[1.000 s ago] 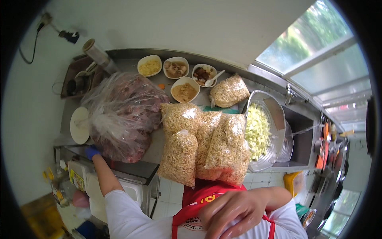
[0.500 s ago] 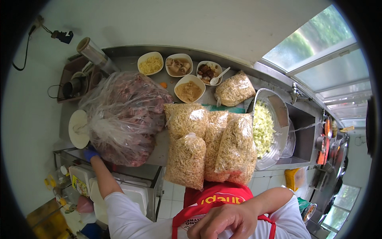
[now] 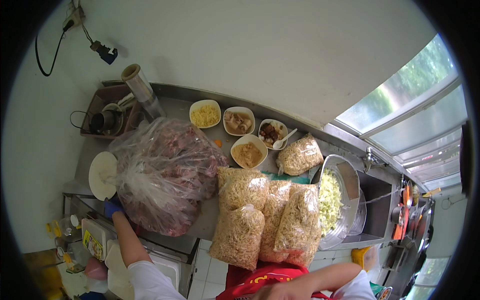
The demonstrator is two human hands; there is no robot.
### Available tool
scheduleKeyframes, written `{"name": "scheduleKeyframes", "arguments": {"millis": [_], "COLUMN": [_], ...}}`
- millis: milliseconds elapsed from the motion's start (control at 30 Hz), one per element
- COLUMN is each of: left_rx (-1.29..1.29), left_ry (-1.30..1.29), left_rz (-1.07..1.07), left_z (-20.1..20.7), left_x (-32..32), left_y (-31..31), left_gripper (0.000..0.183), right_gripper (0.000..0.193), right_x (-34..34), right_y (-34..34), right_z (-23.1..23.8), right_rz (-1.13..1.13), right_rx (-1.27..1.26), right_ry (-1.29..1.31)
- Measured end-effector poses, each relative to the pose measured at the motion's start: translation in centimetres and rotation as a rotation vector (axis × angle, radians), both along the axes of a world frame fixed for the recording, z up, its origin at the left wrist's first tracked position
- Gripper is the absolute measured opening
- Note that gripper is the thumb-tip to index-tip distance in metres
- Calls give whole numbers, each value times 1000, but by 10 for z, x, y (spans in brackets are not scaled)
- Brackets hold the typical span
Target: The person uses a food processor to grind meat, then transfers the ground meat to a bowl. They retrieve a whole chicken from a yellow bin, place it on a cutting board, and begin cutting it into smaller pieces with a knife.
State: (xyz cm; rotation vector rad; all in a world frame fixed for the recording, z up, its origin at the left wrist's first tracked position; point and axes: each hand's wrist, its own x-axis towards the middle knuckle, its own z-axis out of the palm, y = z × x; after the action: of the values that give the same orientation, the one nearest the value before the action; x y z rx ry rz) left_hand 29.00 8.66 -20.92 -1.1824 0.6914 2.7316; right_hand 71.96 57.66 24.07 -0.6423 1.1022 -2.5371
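My left hand, in a blue glove, is at the counter's left front edge. It lies between a white oval plate and a large clear plastic bag of raw red meat. Its fingers are too dark and hidden to show a grip. Bare and bent across my red apron, my right arm brings the right hand to the lower edge, where its fingers are cut off. Several clear bags packed with pale shredded food stand in front of me, right of the meat.
Behind the bags are white bowls of yellow minced food, pieces in liquid, brown paste, and dark pieces with a white spoon. A metal basin of chopped pale-green vegetable stands beside the sink. A plastic-film roll stands back left.
The view has tilted, so the counter sits lower in the picture. My right hand has slipped mostly below the lower edge. The left hand stays beside the plate and meat bag.
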Motion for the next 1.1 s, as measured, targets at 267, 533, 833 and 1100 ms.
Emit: {"name": "scheduleKeyframes", "arguments": {"millis": [267,533,833,1100], "left_rx": [-372,-488,-780,-1145], "left_ry": [103,308,394,387], "left_rz": [-137,-19,38,93], "left_z": [-21,7,43,141], "left_x": [-22,15,93,183], "left_y": [-78,-58,-112,-87], "left_gripper": [53,42,27,33], "right_gripper": [22,27,34,24], "right_x": [-114,-152,-159,-145], "right_y": [209,273,278,296], "right_z": [-163,-267,-274,-267], "right_rz": [-802,-970,-1005,-1093], "right_rx": [1706,2040,2079,1335], "right_ry": [-466,-502,-504,-643]}}
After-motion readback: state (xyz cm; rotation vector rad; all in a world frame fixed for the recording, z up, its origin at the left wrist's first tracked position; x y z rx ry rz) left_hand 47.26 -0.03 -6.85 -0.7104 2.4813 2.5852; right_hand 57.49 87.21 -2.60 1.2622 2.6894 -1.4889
